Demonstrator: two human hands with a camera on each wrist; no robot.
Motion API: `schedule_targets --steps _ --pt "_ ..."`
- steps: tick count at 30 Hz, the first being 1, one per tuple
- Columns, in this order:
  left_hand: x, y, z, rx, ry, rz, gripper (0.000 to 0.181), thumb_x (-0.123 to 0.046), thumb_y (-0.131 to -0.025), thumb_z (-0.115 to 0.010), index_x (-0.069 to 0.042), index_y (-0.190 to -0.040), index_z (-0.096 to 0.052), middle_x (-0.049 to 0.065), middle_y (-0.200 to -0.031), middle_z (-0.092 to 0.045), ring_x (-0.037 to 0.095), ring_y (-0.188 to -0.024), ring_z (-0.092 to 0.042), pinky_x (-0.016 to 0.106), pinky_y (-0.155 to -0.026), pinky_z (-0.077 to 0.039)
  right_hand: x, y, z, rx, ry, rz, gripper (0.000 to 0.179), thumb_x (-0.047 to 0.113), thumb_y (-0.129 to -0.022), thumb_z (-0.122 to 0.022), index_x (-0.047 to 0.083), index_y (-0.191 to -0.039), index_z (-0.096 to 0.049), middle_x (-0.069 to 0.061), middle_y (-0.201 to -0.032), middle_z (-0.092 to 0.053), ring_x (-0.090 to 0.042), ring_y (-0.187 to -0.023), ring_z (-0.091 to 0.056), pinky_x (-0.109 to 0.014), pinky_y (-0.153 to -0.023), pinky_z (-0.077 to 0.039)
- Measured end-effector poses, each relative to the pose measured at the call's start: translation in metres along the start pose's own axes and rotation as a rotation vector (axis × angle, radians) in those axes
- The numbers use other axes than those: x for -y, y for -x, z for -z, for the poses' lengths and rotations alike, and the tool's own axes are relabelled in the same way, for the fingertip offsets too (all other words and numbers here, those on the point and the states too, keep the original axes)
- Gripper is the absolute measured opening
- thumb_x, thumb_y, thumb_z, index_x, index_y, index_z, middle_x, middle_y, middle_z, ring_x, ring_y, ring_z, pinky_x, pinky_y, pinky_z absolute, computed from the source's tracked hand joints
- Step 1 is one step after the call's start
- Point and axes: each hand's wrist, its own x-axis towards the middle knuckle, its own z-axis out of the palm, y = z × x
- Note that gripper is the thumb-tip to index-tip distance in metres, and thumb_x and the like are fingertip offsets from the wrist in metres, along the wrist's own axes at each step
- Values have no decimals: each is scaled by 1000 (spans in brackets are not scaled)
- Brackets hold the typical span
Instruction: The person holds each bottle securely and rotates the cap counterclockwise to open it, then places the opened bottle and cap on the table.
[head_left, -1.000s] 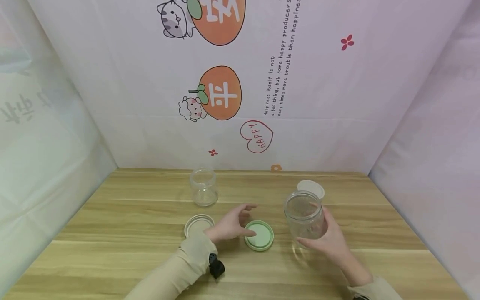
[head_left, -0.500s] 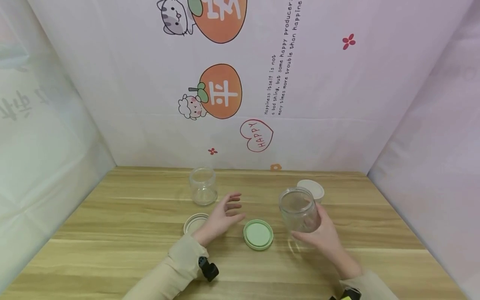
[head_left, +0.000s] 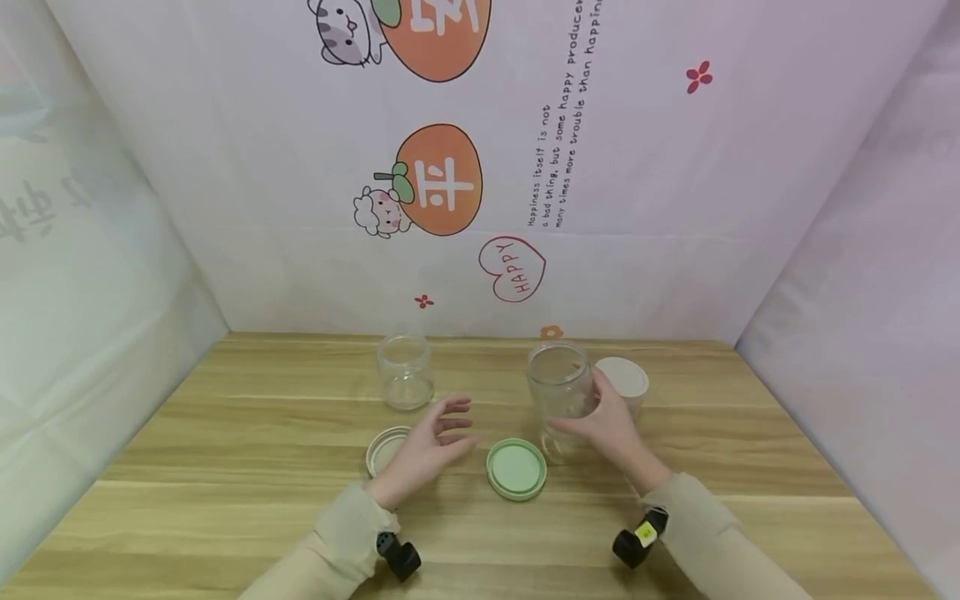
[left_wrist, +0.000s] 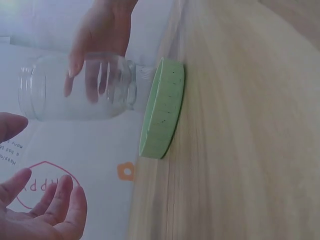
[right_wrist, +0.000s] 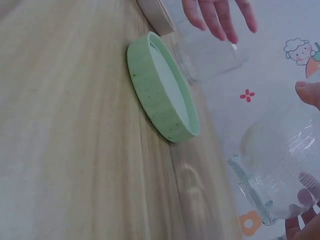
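Observation:
My right hand (head_left: 609,425) grips a clear, lidless jar (head_left: 557,396) round its side, thumb and fingers apart across it. In the left wrist view the jar (left_wrist: 65,95) hangs above the table, mouth up. A green lid (head_left: 517,469) lies on the wood with its hollow side up, between my hands and in front of the jar. My left hand (head_left: 426,450) hovers to the left of this lid, palm toward it, fingers loosely spread and holding nothing. Beneath the left hand is a beige lid (head_left: 382,451), partly covered by it.
A second clear jar (head_left: 406,375) stands uncapped at the back, left of centre. Behind my right hand is a container with a white lid (head_left: 628,377). Printed cloth walls (head_left: 637,275) enclose the wooden table (head_left: 225,467) at the back and both sides.
My right hand has carried the jar left and toward the back, uncovering more of the white-lidded container. My left hand has drawn back leftward from over the green lid's edge.

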Motion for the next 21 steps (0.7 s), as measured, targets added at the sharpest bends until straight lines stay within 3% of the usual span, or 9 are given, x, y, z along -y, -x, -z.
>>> schedule_targets --steps 9,16,21 --pt "5 5 8 -11 -49 8 51 -5 -89 -62 1 -135 -40 23 -140 -41 38 -123 -48 49 -101 -44 -10 -30 -22 50 -43 -46 81 14 -70 -83 3 -136 -37 -19 -131 -47 -36 -124 -45 -52 -106 -37" --pt "8 9 11 -4 -62 14 49 -3 -89 -61 4 -133 -41 26 -138 -42 41 -121 -48 50 -101 -43 -13 -45 -34 27 20 -38 78 16 -68 -85 2 -132 -42 -21 -127 -53 -38 -119 -51 -50 -99 -44" --pt "10 12 12 3 -55 17 48 -1 -90 -60 6 -133 -40 27 -137 -42 42 -120 -48 50 -101 -44 -14 -54 -42 19 22 -68 83 18 -67 -86 3 -135 -40 -21 -132 -51 -39 -122 -49 -49 -102 -42"
